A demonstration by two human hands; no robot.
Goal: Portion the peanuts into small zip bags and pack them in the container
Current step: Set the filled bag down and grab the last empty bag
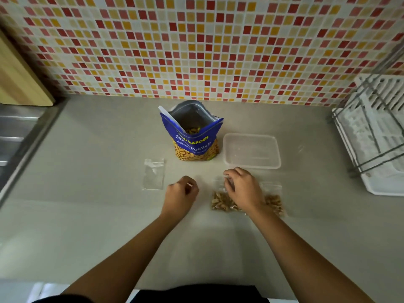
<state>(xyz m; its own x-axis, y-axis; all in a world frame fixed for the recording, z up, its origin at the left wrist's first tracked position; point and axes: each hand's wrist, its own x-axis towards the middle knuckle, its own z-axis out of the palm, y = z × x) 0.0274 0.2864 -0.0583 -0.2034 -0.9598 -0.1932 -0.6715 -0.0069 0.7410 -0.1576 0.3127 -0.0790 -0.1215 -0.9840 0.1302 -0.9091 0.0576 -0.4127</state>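
Crinkly clear zip bag (220, 201) of peanuts under right hand (242, 189) fingers; left hand (182, 191) loosely curled, empty.

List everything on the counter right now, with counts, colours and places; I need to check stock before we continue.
Peanut bag: 1, blue, open, upright at centre back.
Container: 1, clear, empty, right of the peanut bag.
Empty zip bag: 1, clear, flat, front left of the peanut bag.
Filled zip bags: 2, clear with tan peanuts, one under the right hand, one to its right.
Dish rack: 1, white, far right.
Left hand: loosely curled, empty.
Right hand: on a filled bag.
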